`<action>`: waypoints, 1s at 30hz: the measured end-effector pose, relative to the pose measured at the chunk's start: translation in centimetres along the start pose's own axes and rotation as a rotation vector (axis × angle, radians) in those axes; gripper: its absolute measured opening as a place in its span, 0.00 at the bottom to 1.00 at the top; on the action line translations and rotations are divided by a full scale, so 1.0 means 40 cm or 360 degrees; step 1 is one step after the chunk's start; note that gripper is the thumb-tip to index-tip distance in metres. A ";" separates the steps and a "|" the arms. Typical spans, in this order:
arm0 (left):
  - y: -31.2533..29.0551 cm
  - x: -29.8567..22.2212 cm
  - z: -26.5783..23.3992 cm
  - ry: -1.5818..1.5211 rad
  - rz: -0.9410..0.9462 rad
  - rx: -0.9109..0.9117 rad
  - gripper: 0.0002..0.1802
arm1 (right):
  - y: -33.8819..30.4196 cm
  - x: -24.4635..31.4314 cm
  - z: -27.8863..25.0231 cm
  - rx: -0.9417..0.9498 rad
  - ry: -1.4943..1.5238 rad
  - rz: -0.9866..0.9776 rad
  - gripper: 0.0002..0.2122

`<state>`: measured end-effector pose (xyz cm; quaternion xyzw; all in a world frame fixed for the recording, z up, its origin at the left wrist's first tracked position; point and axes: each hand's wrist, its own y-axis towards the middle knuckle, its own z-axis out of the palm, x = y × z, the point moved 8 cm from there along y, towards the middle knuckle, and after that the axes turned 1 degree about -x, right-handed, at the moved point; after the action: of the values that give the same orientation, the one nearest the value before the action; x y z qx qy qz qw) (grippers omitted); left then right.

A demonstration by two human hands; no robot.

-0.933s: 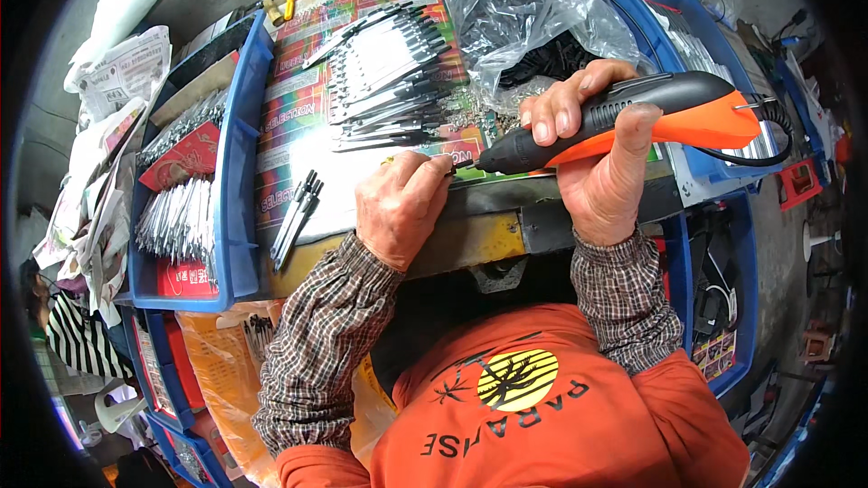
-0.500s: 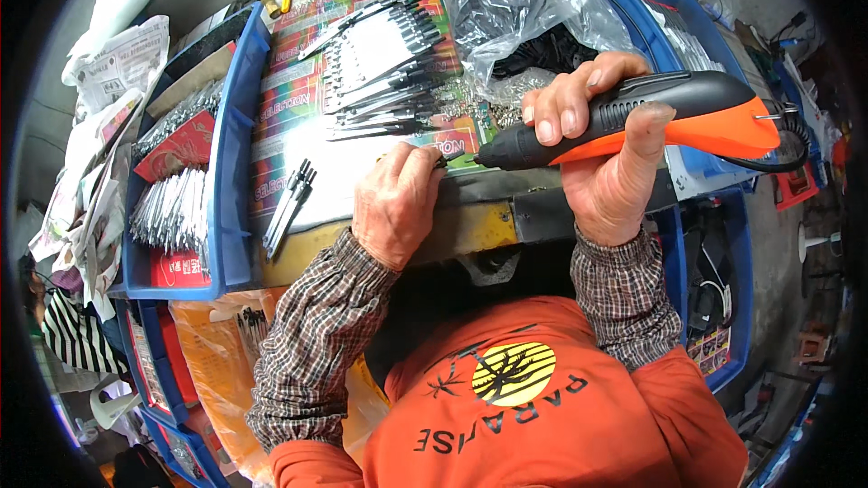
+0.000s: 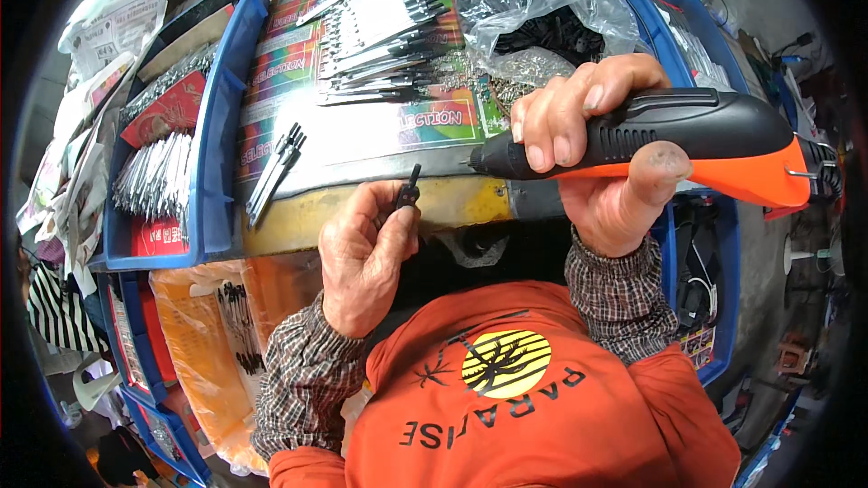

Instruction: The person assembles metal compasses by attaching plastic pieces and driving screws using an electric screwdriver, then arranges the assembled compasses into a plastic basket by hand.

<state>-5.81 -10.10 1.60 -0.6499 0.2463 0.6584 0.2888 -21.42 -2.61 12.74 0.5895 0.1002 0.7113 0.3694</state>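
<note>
My right hand [image 3: 604, 154] grips a black and orange electric screwdriver [image 3: 687, 140], held level with its tip pointing left over the bench's front edge. My left hand [image 3: 362, 258] is below the yellow bench edge [image 3: 362, 217] and pinches a small black part [image 3: 411, 192] upright between thumb and fingers, a short way left of the tool's tip. A fan of several black-and-silver parts [image 3: 380, 27] lies on the colourful printed sheet [image 3: 362, 117] further out, and a small bundle of them [image 3: 276, 172] rests near the front edge.
A blue bin [image 3: 217, 126] with silver parts and red boxes stands at the left. A clear plastic bag [image 3: 533, 9] of dark pieces lies at the back right. Another blue bin [image 3: 714, 271] is at the right, orange bags [image 3: 199, 334] hang below left.
My left hand has dropped from the bench top to below its edge, now holding a small black part up. The screwdriver has come closer and lower.
</note>
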 end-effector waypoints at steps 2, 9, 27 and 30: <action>-0.024 0.005 0.004 -0.0082 -0.0032 0.0022 0.07 | -0.007 -0.003 0.008 0.0056 0.0024 0.0006 0.27; -0.081 0.041 0.004 -0.0488 -0.0261 -0.0136 0.08 | -0.021 -0.016 0.043 0.0174 0.0051 0.0047 0.27; -0.087 0.130 0.080 -0.1244 -0.0572 -0.0111 0.05 | -0.045 -0.032 0.091 0.0388 0.0122 0.0040 0.27; -0.087 0.134 0.086 -0.1287 -0.0581 -0.0125 0.05 | -0.047 -0.034 0.091 0.0407 0.0132 0.0041 0.27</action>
<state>-5.77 -4.90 -3.47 -0.3836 -0.0305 0.8066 0.4486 -17.29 -3.22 11.63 0.6030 0.1978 0.7213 0.2775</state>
